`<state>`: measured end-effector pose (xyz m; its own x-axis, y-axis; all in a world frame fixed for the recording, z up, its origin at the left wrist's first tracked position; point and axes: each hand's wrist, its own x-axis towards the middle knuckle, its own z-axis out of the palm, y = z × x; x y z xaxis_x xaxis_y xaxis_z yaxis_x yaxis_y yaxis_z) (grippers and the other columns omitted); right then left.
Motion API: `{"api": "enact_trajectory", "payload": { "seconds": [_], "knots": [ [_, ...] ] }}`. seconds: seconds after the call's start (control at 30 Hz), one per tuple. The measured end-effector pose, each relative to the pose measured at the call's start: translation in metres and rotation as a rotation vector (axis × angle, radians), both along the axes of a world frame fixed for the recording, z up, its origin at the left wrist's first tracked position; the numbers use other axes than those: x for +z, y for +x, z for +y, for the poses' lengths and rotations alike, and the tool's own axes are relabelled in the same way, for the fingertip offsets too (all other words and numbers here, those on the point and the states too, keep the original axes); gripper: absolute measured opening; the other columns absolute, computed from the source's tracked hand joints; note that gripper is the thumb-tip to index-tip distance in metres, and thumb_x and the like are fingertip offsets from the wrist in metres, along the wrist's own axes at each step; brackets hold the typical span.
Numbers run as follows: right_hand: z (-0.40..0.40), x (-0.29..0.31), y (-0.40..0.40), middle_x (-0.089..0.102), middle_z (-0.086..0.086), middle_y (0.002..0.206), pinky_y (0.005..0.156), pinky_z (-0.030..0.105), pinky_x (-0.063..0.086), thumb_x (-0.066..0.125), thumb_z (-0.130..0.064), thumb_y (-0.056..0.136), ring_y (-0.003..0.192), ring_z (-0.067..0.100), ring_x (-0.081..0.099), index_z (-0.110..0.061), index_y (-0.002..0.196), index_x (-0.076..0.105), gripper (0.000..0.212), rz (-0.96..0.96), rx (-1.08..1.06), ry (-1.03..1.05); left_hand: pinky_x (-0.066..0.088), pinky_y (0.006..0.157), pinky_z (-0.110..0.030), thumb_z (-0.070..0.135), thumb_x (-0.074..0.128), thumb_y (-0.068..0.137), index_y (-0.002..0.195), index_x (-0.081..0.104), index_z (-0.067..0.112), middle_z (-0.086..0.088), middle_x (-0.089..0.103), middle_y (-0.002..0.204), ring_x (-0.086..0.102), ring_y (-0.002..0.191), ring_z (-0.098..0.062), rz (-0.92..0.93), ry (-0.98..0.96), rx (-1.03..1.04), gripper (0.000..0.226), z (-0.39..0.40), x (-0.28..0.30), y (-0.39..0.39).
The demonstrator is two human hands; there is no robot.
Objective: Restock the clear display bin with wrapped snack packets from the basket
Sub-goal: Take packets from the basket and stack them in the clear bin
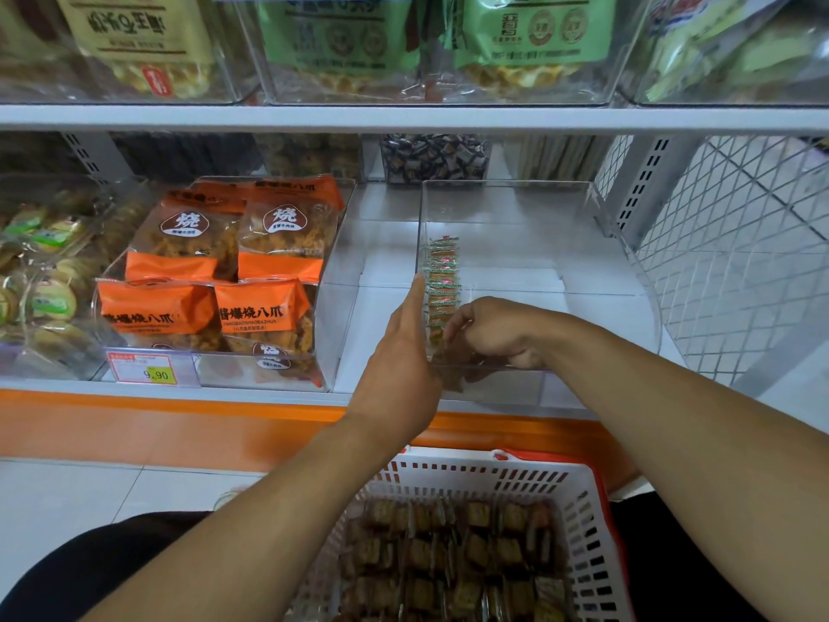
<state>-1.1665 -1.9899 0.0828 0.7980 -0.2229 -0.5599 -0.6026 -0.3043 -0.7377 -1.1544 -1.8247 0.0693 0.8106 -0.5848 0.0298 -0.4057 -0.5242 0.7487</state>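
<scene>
A clear display bin (628,280) stands on the lower shelf, mostly bare inside. A row of small wrapped snack packets (442,280) stands on edge against its left wall. My left hand (403,352) is flat and upright against the outside of that left wall, fingers straight. Inside the bin's front left corner, my right hand (493,334) has its fingers pinched on the nearest packets of the row. Below, a white plastic basket (578,491) with red trim holds several more brown wrapped packets (448,563).
To the left is a clear bin of orange snack bags (215,271) with a 9.90 price tag (143,368). Biscuit packs (40,271) lie further left. Bins of green bags (430,42) fill the shelf above. A wire mesh panel (735,262) closes the right side.
</scene>
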Motion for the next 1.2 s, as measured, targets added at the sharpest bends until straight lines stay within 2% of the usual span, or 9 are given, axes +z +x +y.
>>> {"api": "enact_trajectory", "payload": {
  "seconds": [0.1, 0.17, 0.33, 0.43, 0.57, 0.67, 0.83, 1.0, 1.2],
  "knots": [
    [0.005, -0.002, -0.001, 0.073, 0.015, 0.101, 0.081, 0.041, 0.063, 0.069, 0.001, 0.091, 0.084, 0.030, 0.075, -0.014, 0.100, 0.067, 0.017, -0.012, 0.070, -0.050, 0.055, 0.094, -0.043, -0.012, 0.055, 0.088, 0.161, 0.000, 0.041, 0.000, 0.034, 0.163, 0.061, 0.122, -0.028, -0.010, -0.002, -0.003, 0.106, -0.001, 0.000, 0.000],
    [0.009, -0.003, -0.002, 0.075, 0.013, 0.099, 0.076, 0.038, 0.064, 0.071, -0.001, 0.091, 0.081, 0.027, 0.077, -0.016, 0.106, 0.065, 0.021, -0.003, 0.110, -0.109, 0.055, 0.093, -0.042, -0.011, 0.056, 0.087, 0.161, 0.000, 0.040, 0.000, 0.034, 0.162, 0.062, 0.119, -0.029, -0.016, -0.002, -0.001, 0.106, -0.001, 0.000, 0.000],
    [0.006, 0.009, -0.004, 0.063, 0.003, 0.108, 0.065, 0.025, 0.051, 0.063, 0.004, 0.089, 0.095, 0.024, 0.062, -0.025, 0.089, 0.064, 0.029, -0.061, 0.177, -0.406, 0.055, 0.094, -0.043, -0.014, 0.050, 0.089, 0.160, 0.000, 0.042, 0.003, 0.030, 0.165, 0.057, 0.130, -0.027, -0.016, -0.008, -0.005, 0.104, -0.001, -0.001, 0.000],
    [-0.004, 0.012, -0.009, 0.060, 0.005, 0.106, 0.064, 0.025, 0.044, 0.063, 0.004, 0.086, 0.093, 0.024, 0.055, -0.013, 0.109, 0.063, 0.028, -0.018, 0.162, -0.556, 0.054, 0.099, -0.044, -0.013, 0.048, 0.091, 0.160, 0.002, 0.044, 0.004, 0.031, 0.164, 0.053, 0.136, -0.022, -0.003, -0.029, 0.000, 0.101, -0.001, -0.001, 0.000],
    [-0.006, 0.004, -0.007, 0.058, 0.014, 0.120, 0.069, 0.028, 0.046, 0.070, -0.007, 0.090, 0.100, 0.025, 0.057, -0.003, 0.143, 0.035, 0.064, 0.086, 0.125, -0.581, 0.056, 0.097, -0.042, -0.013, 0.049, 0.091, 0.159, 0.000, 0.045, 0.006, 0.030, 0.165, 0.052, 0.137, -0.022, -0.006, -0.030, 0.002, 0.102, -0.001, -0.002, 0.000],
    [-0.004, -0.001, 0.001, 0.057, 0.015, 0.125, 0.077, 0.030, 0.049, 0.074, -0.008, 0.088, 0.109, 0.027, 0.059, -0.003, 0.154, 0.017, 0.087, 0.095, 0.092, -0.543, 0.057, 0.093, -0.041, -0.011, 0.050, 0.092, 0.159, -0.001, 0.046, 0.008, 0.028, 0.166, 0.053, 0.135, -0.022, -0.019, -0.028, 0.002, 0.102, -0.002, -0.002, 0.000],
    [0.004, -0.008, 0.006, 0.057, 0.013, 0.129, 0.078, 0.027, 0.045, 0.079, -0.017, 0.086, 0.115, 0.027, 0.059, -0.007, 0.144, 0.028, 0.077, 0.017, 0.144, -0.576, 0.055, 0.096, -0.043, -0.005, 0.050, 0.094, 0.159, -0.004, 0.046, 0.006, 0.029, 0.165, 0.058, 0.129, -0.022, -0.051, -0.026, -0.017, 0.099, 0.000, -0.006, 0.002],
    [0.008, -0.011, 0.012, 0.057, 0.014, 0.131, 0.091, 0.030, 0.053, 0.071, -0.016, 0.093, 0.114, 0.027, 0.061, -0.005, 0.152, 0.017, 0.081, 0.037, 0.217, -0.586, 0.049, 0.108, -0.040, 0.003, 0.053, 0.096, 0.159, 0.000, 0.046, 0.006, 0.032, 0.163, 0.051, 0.137, -0.021, -0.046, -0.063, -0.023, 0.092, 0.000, -0.007, 0.002],
    [0.009, -0.012, 0.019, 0.059, 0.014, 0.130, 0.102, 0.037, 0.051, 0.075, -0.023, 0.089, 0.116, 0.030, 0.061, -0.006, 0.144, 0.039, 0.068, 0.069, 0.235, -0.618, 0.050, 0.106, -0.038, 0.000, 0.052, 0.097, 0.159, -0.001, 0.046, 0.006, 0.031, 0.164, 0.053, 0.135, -0.021, -0.046, -0.044, -0.031, 0.094, 0.001, -0.008, 0.003]
  ]
}}
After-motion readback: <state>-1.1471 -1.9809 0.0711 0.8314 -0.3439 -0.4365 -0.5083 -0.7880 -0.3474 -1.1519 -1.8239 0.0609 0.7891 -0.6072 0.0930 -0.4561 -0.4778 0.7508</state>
